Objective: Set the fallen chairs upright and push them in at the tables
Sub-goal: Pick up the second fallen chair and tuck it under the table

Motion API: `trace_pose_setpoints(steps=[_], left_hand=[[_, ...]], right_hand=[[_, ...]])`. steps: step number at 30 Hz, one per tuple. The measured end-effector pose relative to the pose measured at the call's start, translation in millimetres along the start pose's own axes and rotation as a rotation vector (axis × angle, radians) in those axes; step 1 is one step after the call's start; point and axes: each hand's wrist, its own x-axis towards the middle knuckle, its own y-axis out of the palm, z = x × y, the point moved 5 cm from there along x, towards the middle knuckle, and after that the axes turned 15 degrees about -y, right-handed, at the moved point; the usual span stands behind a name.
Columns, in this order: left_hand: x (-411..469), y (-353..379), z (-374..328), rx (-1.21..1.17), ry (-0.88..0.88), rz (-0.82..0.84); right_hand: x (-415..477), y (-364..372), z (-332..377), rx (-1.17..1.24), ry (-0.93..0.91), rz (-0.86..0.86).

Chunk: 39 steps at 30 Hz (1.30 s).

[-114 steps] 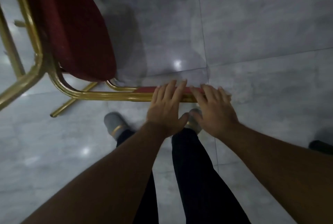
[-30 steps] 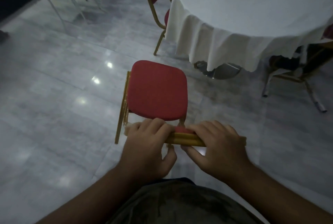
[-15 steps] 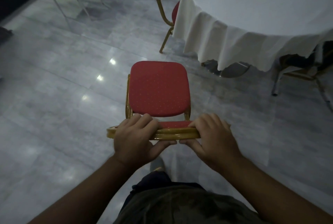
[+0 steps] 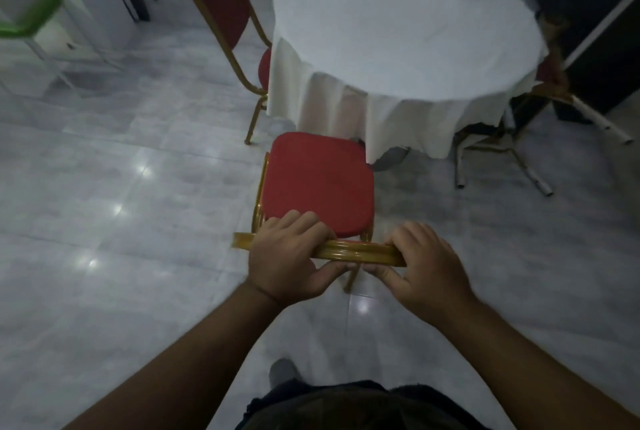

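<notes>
Head view: left hand point(image 4: 287, 258) and right hand point(image 4: 424, 270) grip upright chair point(image 4: 317, 183).

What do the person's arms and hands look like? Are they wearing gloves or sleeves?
No gloves. The left hand and the right hand are both bare, with no rings or watch showing. Both forearms are bare too: no sleeves reach into the picture. The fingernails are short.

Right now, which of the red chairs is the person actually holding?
The nearest red chair, seat facing the round table: left hand and right hand both grip its gold backrest. The chair at the table's left stands untouched.
</notes>
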Motion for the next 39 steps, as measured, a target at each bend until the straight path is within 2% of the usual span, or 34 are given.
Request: trace_pose_setpoints(steps=[11,17,22,29,35,39], left_hand=[[82.9,51.4,-40.5,-0.068,0.185,0.077],[122.7,89.8,-62.1,-0.056,0.081,0.08],[140.4,117.1,-74.8,-0.082,-0.03,0.096],[150.2,139.7,-63.5,-0.02,0.019,0.163],[163.8,133.3,-65.0,-0.124,-0.019,0.237],[165.2,142.7,-73.6,-0.063,0.005,0.211]], right_hand=[[4.0,-23.7,-73.2,0.05,0.062,-0.158],[26.6,-42.8,-135.4,0.054,0.063,-0.137],[43.5,-59.8,-172.1,-0.042,-0.005,-0.113],[48.2,-45.4,-186.8,-0.034,0.06,-0.046],[62.6,-41.8,-183.7,-0.085,0.049,-0.062],[63.2,-41.7,-182.7,-0.116,0.035,-0.084]])
